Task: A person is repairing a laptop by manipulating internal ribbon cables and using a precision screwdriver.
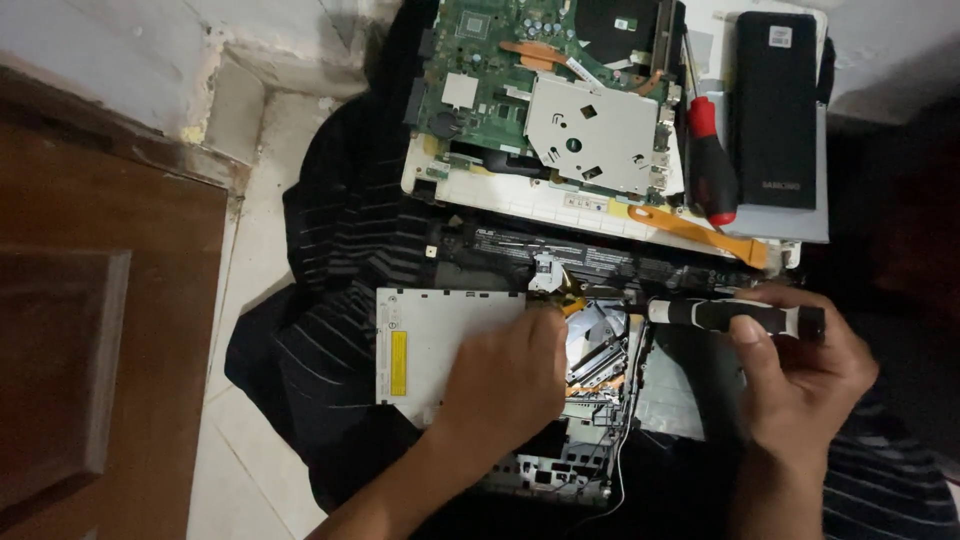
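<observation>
Starting at the left, I see a brown wooden door (90, 330) edge and pale floor tiles (235, 450), then a dark striped cloth (330, 250) under all the work. On it lies a flat silver optical drive (440, 335), its long axis running left to right, with a narrow yellow label (399, 362) standing upright near its left end. My left hand (505, 375) rests on the drive's right end, fingers curled and pressed down together on the metal, fingertips pointing up toward the opened chassis (600, 370). Just right of that hand the drive's open mechanism shows bare metal rails and an orange ribbon; I cannot tell which screw or part is engaged there. My right hand (800, 380) is the nearer one to that spot for tool work: thumb and fingers pinch a black-and-white screwdriver (735, 316), held level, its long axis left to right, tip pointing left toward the mechanism, between the two hands. Above, a long black battery bar (600, 262) carries a white printed strip along its length. Further up sits the white laptop base (520, 200) with a green board (480, 70) and a silver metal plate (590, 130); a small white sticker sits on the black part at the top. To the right lie a red-and-black screwdriver (710, 165), upright in view, and a black rectangular pack (775, 105) with a small white label near its top end and grey lettering at its lower end.
</observation>
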